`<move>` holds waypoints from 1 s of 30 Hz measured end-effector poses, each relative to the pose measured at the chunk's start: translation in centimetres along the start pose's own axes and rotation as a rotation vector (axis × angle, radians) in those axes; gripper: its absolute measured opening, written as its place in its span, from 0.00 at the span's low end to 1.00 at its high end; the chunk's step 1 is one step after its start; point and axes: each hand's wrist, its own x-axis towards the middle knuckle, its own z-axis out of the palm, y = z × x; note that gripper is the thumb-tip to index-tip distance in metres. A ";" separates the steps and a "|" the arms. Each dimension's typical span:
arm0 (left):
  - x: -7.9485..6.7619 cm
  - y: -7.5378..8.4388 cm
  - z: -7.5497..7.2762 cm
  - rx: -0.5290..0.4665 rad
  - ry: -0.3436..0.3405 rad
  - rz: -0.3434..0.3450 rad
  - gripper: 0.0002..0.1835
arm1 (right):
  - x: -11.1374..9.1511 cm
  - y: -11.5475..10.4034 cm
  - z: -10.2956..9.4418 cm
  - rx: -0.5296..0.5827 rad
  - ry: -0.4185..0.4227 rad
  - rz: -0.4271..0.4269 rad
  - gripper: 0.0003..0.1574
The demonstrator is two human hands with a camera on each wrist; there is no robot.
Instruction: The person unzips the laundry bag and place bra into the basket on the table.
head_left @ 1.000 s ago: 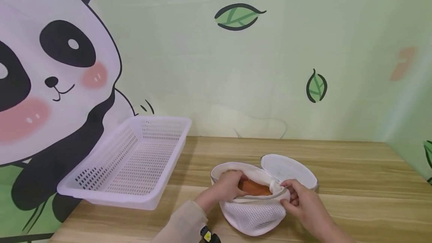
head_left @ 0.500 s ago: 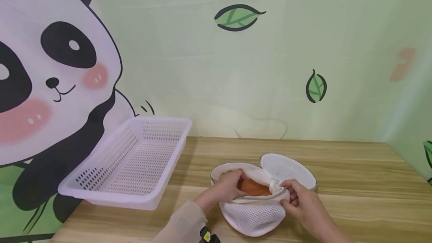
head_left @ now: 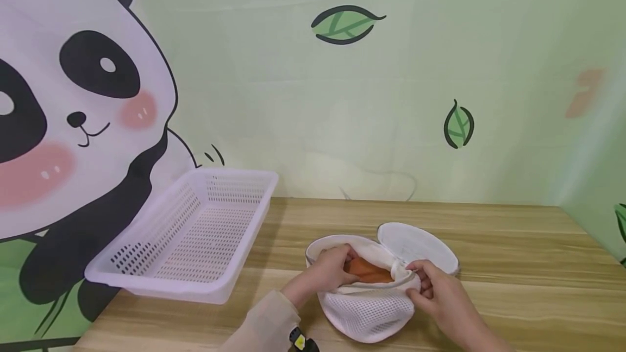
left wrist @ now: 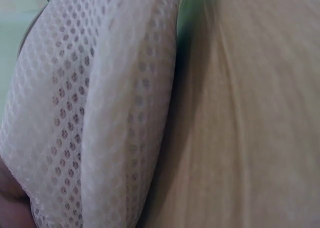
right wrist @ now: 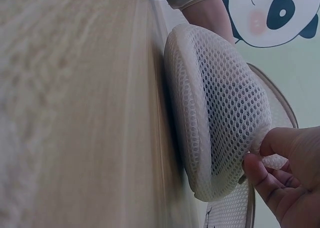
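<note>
A white mesh laundry bag (head_left: 368, 311) sits on the table with its round lid (head_left: 421, 247) folded back. Something smooth and orange (head_left: 368, 270) shows inside the mouth. My left hand (head_left: 330, 269) reaches over the left side of the rim into the bag, thumb and forefinger at either side of the orange thing's left end; the other fingers are hidden, and I cannot tell whether they hold it. At the right of the mouth, my right hand (head_left: 435, 289) pinches the bag's edge between thumb and fingers, as the right wrist view shows around the mesh (right wrist: 225, 103).
A white perforated plastic basket (head_left: 220, 287) stands to the left on the wooden table (head_left: 528, 265). Behind the table hangs a pale green backdrop (head_left: 274, 96) with a printed panda and leaves. A black strap device (head_left: 302, 341) sits on the left sleeve.
</note>
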 end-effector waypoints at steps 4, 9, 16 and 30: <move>-0.1 0.3 -0.2 0.034 -0.025 -0.012 0.17 | -0.1 0.1 0.1 -0.016 0.019 -0.018 0.20; -0.3 0.5 -0.4 0.039 -0.050 0.001 0.17 | -0.1 0.2 0.1 -0.015 0.029 -0.028 0.20; -0.4 0.3 -0.3 0.012 -0.043 0.001 0.18 | -0.1 0.1 0.1 0.022 0.009 -0.023 0.20; -0.3 0.4 -1.1 -0.121 -0.010 0.051 0.17 | 0.0 -0.2 -0.5 0.016 0.039 0.080 0.19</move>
